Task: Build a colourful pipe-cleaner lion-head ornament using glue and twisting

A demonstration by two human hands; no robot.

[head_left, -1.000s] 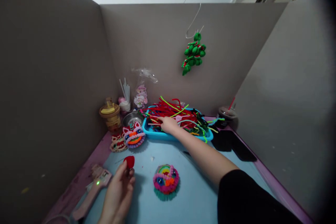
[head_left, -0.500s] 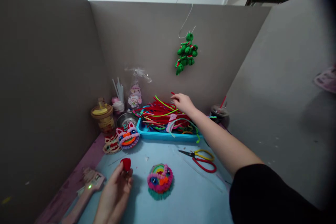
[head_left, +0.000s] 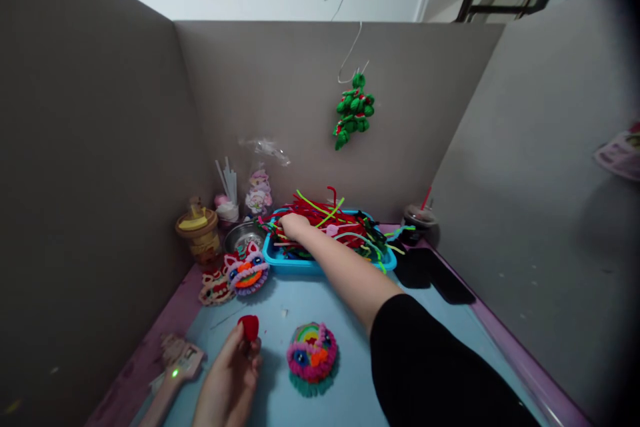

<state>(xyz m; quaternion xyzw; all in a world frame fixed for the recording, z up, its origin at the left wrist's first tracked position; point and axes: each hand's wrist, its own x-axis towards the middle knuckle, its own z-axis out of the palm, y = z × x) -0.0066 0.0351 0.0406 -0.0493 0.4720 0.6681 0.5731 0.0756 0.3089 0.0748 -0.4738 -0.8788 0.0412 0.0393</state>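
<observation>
My left hand (head_left: 234,367) pinches a small red fuzzy piece (head_left: 249,327) between thumb and fingers, low over the light blue mat. At the far side my right hand (head_left: 294,227) reaches into the left part of a blue tray (head_left: 300,267), among red pipe cleaners (head_left: 320,215). Its fingers dip down out of sight, so whether they grip any is hidden. A round pink lion-head piece (head_left: 313,355) with orange nose, blue eyes and teal fringe lies on the mat, right of my left hand.
Two more lion-head pieces, one purple-edged (head_left: 247,270), one cream and red (head_left: 216,287), lie left of the tray beside a metal bowl (head_left: 244,233). A lidded cup (head_left: 200,233) stands behind them. At left lies a pink device (head_left: 183,361) with a green light; dark flat objects (head_left: 435,273) lie right.
My right hand has moved left and down into the tray from above its pipe cleaners. The scissors are now hidden by my right arm. My left hand keeps holding the red piece.
</observation>
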